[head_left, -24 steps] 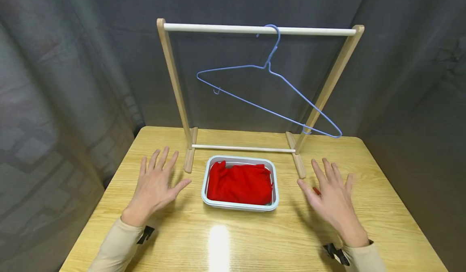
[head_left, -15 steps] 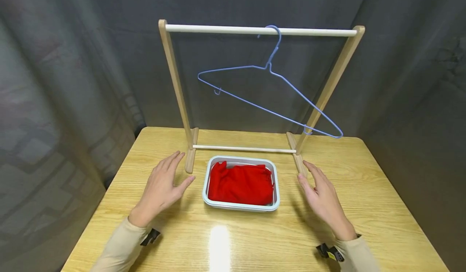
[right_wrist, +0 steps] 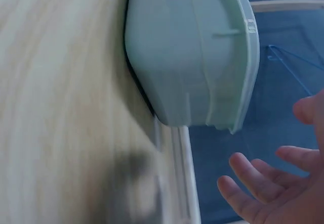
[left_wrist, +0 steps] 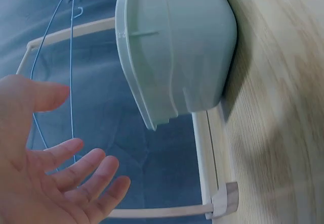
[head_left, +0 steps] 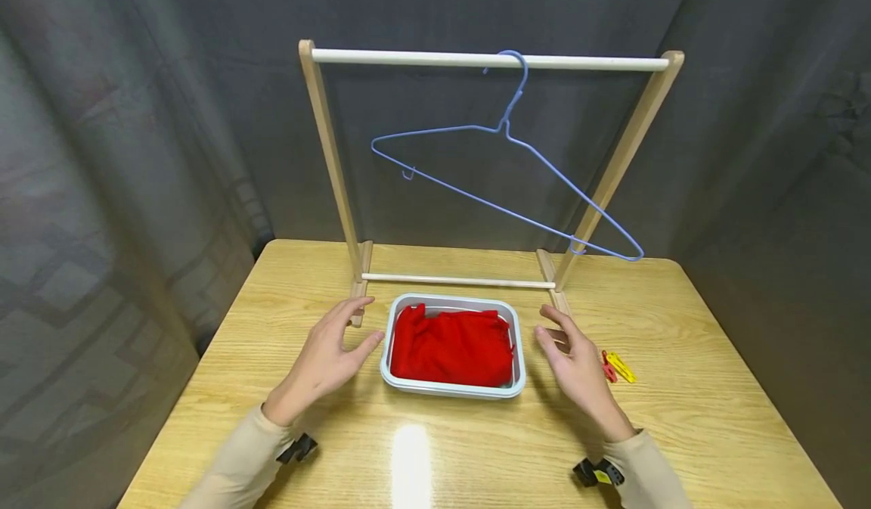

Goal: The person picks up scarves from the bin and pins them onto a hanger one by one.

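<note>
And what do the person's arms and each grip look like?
The left sleeve and right sleeve are beige, reaching the wrists. A black device sits at the left wrist; a second device, black with a yellow patch, at the right. The left grip and right grip are ungloved.

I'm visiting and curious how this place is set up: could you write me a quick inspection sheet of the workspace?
Surface: wooden table, glare near the front.
Job's things: red cloth inside a pale tub; blue hanger hooked over a rack.
Clutter: red clip and yellow clip, lying right of the tub.
Hands: left hand and right hand on either side of the tub, holding nothing.
Cables: nothing seen.
Surroundings: dark curtains behind and beside the table.
</note>
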`<state>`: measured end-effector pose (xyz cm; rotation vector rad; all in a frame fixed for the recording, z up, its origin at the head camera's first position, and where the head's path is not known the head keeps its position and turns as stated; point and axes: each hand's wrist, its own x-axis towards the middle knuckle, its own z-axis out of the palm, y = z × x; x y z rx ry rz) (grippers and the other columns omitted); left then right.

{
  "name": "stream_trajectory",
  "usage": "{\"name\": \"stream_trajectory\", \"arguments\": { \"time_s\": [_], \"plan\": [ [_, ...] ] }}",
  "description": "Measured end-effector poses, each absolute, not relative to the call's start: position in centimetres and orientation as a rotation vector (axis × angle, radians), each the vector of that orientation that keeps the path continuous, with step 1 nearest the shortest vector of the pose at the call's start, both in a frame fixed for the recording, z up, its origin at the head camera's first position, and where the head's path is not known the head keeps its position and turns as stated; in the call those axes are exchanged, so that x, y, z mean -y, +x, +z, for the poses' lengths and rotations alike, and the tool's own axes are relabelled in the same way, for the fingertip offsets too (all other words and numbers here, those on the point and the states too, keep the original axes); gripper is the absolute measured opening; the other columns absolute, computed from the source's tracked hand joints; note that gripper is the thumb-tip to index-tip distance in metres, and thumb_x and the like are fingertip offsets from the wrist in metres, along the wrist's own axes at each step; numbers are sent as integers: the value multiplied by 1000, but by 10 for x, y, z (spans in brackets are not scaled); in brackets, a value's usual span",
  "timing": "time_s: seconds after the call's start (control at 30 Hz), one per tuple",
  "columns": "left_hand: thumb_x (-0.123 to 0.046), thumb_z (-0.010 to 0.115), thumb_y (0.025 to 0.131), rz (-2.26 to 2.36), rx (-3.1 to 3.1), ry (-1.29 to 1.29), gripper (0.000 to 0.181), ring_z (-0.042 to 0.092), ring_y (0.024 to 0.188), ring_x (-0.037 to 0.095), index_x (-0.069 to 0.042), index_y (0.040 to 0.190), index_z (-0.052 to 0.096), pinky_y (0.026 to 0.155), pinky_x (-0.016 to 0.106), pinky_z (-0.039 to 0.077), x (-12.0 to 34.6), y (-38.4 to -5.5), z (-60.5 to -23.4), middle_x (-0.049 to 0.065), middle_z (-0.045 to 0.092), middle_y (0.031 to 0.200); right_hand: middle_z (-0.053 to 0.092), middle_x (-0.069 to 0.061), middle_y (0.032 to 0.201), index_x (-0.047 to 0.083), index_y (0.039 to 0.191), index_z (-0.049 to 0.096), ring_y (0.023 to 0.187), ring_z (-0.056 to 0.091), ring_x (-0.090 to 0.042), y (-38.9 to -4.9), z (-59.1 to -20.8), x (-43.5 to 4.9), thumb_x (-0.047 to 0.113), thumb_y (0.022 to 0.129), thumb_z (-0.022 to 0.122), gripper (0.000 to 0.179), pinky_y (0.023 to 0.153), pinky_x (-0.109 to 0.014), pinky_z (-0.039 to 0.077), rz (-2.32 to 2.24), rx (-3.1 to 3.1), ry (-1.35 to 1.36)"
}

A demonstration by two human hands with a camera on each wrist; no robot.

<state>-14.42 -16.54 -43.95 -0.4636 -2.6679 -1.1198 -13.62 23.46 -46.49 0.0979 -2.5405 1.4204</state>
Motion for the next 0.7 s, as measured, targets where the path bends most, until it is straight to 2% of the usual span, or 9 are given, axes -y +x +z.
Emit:
{"name": "stream_trajectory", "arguments": {
  "time_s": [0.07,0.13,0.23,0.3,0.4,0.6,0.7],
  "plan": [
    [-26,79,96,-1118,2665,-486,56,66,124,31,-13,148,59,102,56,54,161,-145,-439,8,66,144,62,-18,151,5,150,58,111,67,4,-138,-468,-231,20,109,62,44,92,-8,51,1446,2550,89],
    [-25,79,96,-1115,2665,-506,55,66,125,30,-13,146,61,103,56,54,157,-145,-440,8,67,143,62,-19,151,4,150,58,114,72,-10,-140,-471,-227,19,108,63,45,92,-14,54,1434,2568,96],
    [-25,79,96,-1113,2665,-535,53,65,127,31,-11,145,63,106,57,52,150,-146,-440,6,68,142,62,-21,149,2,149,57,116,75,-32,-145,-474,-219,18,107,64,46,95,-32,61,1382,2583,136],
    [-26,78,96,-1110,2666,-550,52,65,128,30,-10,144,64,107,56,52,145,-147,-441,6,69,141,63,-22,149,0,149,57,115,74,-38,-149,-475,-214,18,106,65,47,95,-43,62,1369,2579,163],
    [-27,77,97,-1107,2668,-579,51,67,124,29,-10,143,65,105,54,53,137,-148,-443,7,71,137,64,-21,147,-1,149,57,112,75,-38,-154,-477,-206,17,105,67,48,94,-50,62,1361,2584,167],
    [-28,76,96,-1033,2681,-629,46,71,120,26,-9,138,69,97,49,58,124,-149,-447,5,75,133,74,-20,132,2,145,64,101,78,-33,-155,-481,-199,22,103,69,47,88,-49,64,1211,2658,98],
    [-29,77,96,-963,2691,-633,46,73,109,25,-7,137,70,90,45,60,119,-151,-447,5,76,130,76,-20,129,3,144,65,97,79,-31,-154,-482,-198,22,103,68,45,85,-47,64,1180,2658,97]
  ]
}}
